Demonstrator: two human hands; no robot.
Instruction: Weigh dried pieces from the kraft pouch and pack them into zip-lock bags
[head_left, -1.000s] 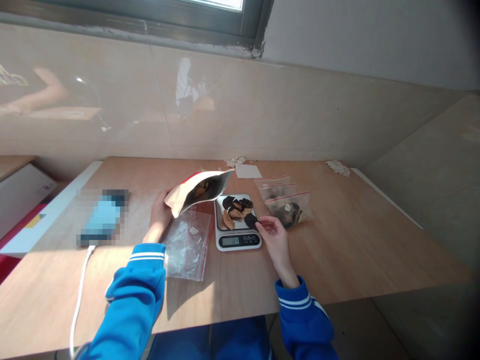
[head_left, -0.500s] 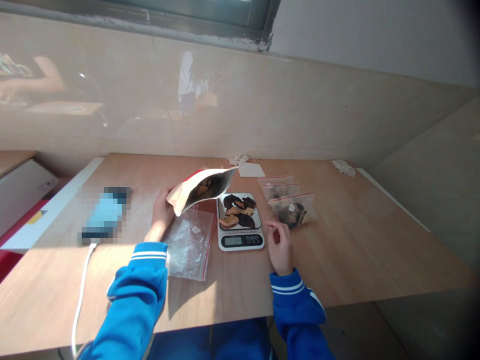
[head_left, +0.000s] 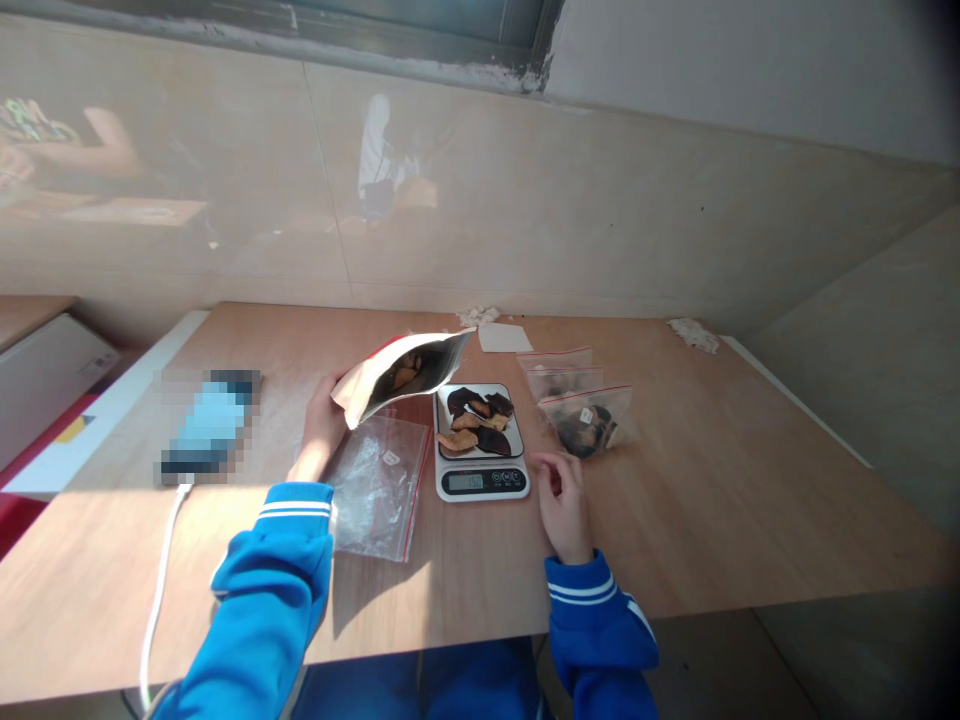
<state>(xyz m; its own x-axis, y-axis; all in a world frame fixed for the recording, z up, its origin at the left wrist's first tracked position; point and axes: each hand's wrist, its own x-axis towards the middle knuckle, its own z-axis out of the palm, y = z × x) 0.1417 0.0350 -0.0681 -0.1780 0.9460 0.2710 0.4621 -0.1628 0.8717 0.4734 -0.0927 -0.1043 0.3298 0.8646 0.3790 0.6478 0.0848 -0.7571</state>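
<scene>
My left hand (head_left: 321, 432) is closed on the edge of a paper pouch (head_left: 360, 385), tilted with its silvery mouth facing right. Brown dried slices show inside. My right hand (head_left: 564, 505) is at the right front corner of the white digital scale (head_left: 450, 495), fingers loosely curled with a gap to the thumb and nothing visible in them. Dark and tan dried slices (head_left: 480, 422) lie on the scale's plate, and its display seems to read 150. Between my left forearm and the scale lies a clear zip bag (head_left: 382, 490) with a red seal line, flat on the table.
Zip bags (head_left: 589, 425) with dark dried pieces stand right of the scale. Behind it are a white card (head_left: 505, 338) and crumpled tissue (head_left: 480, 316); more tissue (head_left: 694, 335) lies far right. At left, a pixelated phone (head_left: 210, 422) trails a white cable (head_left: 161, 590).
The scale's display has gone from about 124 to about 150. My right hand has shifted slightly right and toward me. My left hand and the pouch have hardly moved.
</scene>
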